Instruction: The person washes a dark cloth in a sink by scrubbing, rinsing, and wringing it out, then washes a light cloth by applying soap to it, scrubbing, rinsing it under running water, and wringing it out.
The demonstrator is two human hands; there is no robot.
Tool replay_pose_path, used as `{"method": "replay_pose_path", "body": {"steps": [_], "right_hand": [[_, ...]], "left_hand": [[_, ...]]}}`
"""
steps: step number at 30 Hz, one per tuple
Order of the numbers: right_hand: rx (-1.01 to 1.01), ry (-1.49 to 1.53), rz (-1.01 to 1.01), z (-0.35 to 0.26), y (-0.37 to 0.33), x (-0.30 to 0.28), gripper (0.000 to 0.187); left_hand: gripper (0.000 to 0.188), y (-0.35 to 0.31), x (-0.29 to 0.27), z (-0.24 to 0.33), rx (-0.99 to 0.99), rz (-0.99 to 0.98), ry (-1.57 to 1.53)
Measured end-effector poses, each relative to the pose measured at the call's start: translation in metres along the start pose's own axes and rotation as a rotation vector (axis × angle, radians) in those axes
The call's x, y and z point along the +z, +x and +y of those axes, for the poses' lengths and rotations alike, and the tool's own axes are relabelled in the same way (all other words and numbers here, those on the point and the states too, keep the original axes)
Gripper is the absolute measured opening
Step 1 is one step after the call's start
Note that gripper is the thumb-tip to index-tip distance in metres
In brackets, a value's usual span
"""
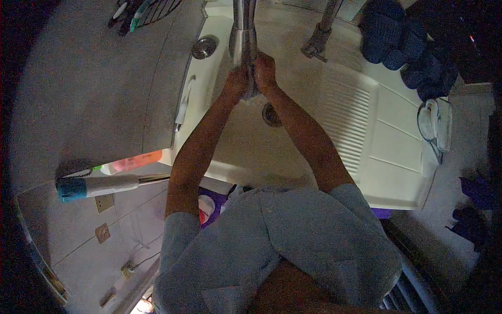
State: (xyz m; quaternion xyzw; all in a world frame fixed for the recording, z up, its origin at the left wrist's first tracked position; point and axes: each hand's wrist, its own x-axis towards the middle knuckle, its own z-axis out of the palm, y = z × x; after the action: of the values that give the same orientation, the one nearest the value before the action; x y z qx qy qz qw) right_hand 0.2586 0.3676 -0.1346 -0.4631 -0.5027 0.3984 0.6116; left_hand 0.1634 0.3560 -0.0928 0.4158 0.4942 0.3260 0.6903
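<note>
Both my arms reach forward over a cream sink with a ribbed washboard slope on its right side. My left hand and my right hand are close together beneath the outlet of a metal faucet. Fingers on both hands look curled inward, but dim light and the hands themselves hide what lies between them. A pale, blurred patch shows just under the hands; whether it is running water or a cloth, I cannot tell. The round drain is below my right forearm.
A second metal tap stands at the back. On the left ledge are a round metal cap and a white-handled brush. Dark bundles and a clear bag line the right rim. A grey counter borders the left.
</note>
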Motion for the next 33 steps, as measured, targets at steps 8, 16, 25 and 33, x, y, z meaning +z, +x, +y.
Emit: {"method": "replay_pose_path", "body": {"steps": [8,16,25,33], "right_hand": [[0.309,0.454,-0.083,0.010,-0.013,-0.014,0.027],[0.324,0.406,-0.472,-0.018,0.012,-0.009,0.035],[0.372,-0.053,-0.564,-0.083,0.009,-0.017,0.032],[0.326,-0.328,-0.655,-0.105,0.014,-0.019,0.031]], "left_hand": [[0.021,0.002,-0.018,0.045,0.725,0.039,1.130],[0.020,-0.040,-0.034,0.084,0.619,-0.072,0.695],[0.028,-0.060,-0.029,0.107,0.165,0.094,0.532],[0.022,-0.053,-0.046,0.096,0.193,0.012,0.596]]}}
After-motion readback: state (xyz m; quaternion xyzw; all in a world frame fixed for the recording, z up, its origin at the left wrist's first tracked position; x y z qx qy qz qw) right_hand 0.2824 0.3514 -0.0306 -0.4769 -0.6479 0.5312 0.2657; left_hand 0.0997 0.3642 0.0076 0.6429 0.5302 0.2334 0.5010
